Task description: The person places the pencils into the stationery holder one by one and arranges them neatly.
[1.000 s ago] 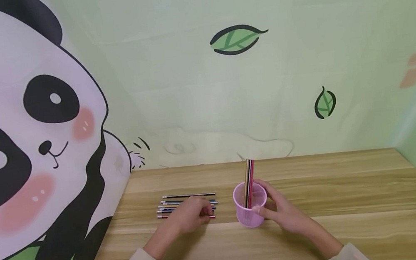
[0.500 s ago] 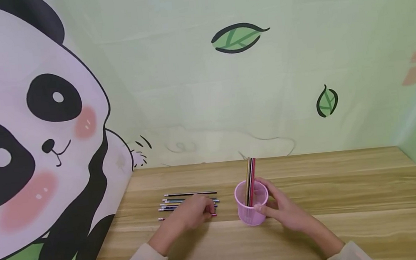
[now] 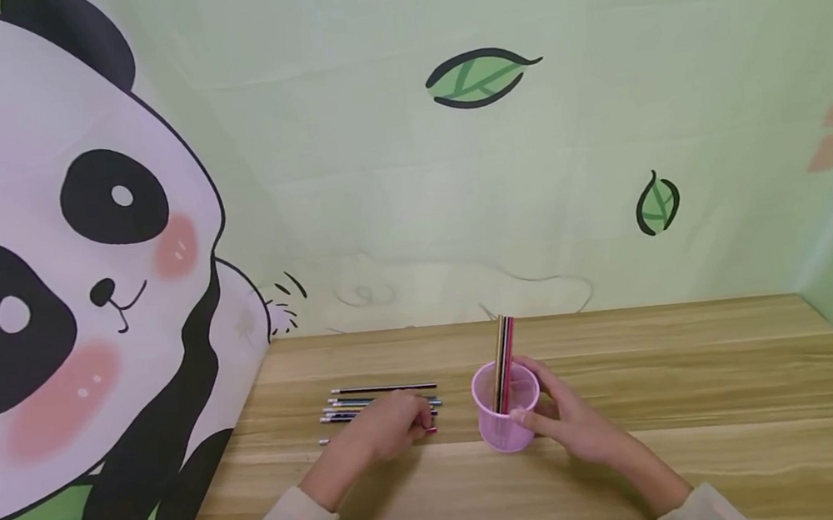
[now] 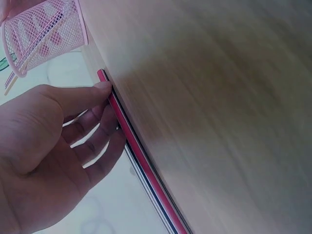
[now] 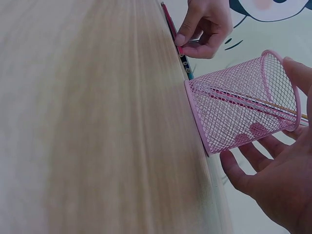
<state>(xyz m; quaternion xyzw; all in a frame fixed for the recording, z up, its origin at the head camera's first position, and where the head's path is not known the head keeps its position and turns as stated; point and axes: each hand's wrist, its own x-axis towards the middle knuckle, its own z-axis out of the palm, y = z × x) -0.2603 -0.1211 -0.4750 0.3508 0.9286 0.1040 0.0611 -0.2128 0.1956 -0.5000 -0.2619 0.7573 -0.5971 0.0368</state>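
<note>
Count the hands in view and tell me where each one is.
2. The left hand pinches a red pencil near its end; the right hand holds the pink mesh cup. No others show.

printed panda [image 3: 96,266], green leaf [image 3: 476,78], wooden table [image 3: 715,390]

The pink mesh cup [image 3: 504,436] stands upright on the counter [image 3: 701,400], held by the right fingers [image 5: 234,168]. Inside it, slim tan, dark and red pencils [image 3: 504,360] lean together, tops well above the rim. Off to its left, several loose pencils [image 3: 384,389] lie roughly parallel, white ends pointing left. The one nearest the person, a red pencil [image 4: 141,151], is pinched near its right end by the left fingers [image 4: 108,153].
</note>
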